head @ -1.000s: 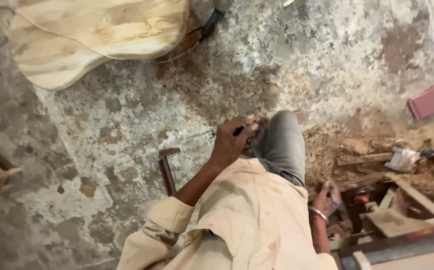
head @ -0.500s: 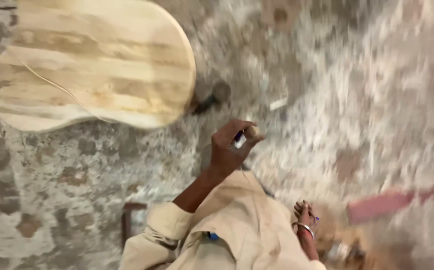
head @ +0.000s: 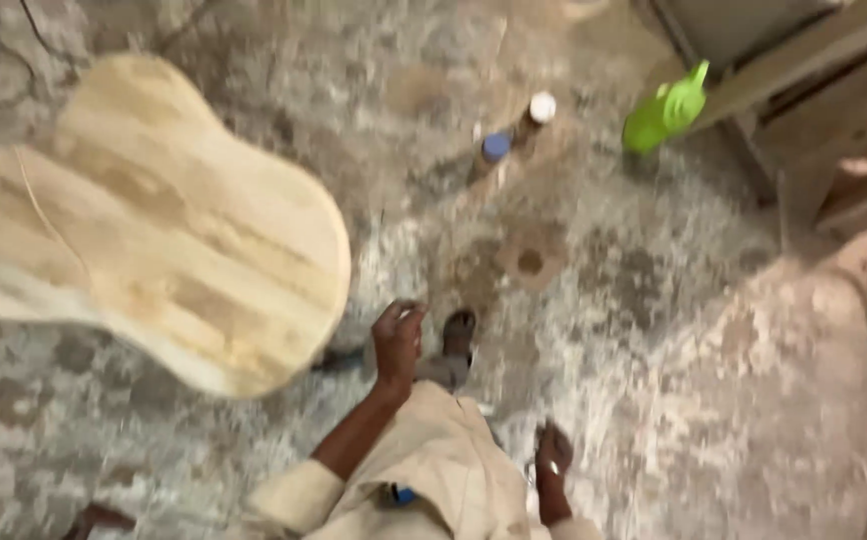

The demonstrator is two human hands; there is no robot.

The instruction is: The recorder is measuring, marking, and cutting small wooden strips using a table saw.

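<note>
We look down at a dusty concrete floor (head: 654, 330), the view blurred. Our left hand (head: 397, 338) hangs over the middle of the floor with its grip narrow, fingers curled; something small may sit inside it, but we cannot tell what. Just beside it, toward the floor's left edge, lies a pale guitar-shaped wooden board (head: 164, 230). Our right hand (head: 554, 455), a bracelet at the wrist, hangs low near the bottom edge; we cannot tell how its grip stands. A sandalled foot (head: 459, 335) shows just right of the left hand. Toward the top edge stand two capped bottles (head: 514, 135), with a green spray bottle (head: 666, 110) near the top right corner.
</note>
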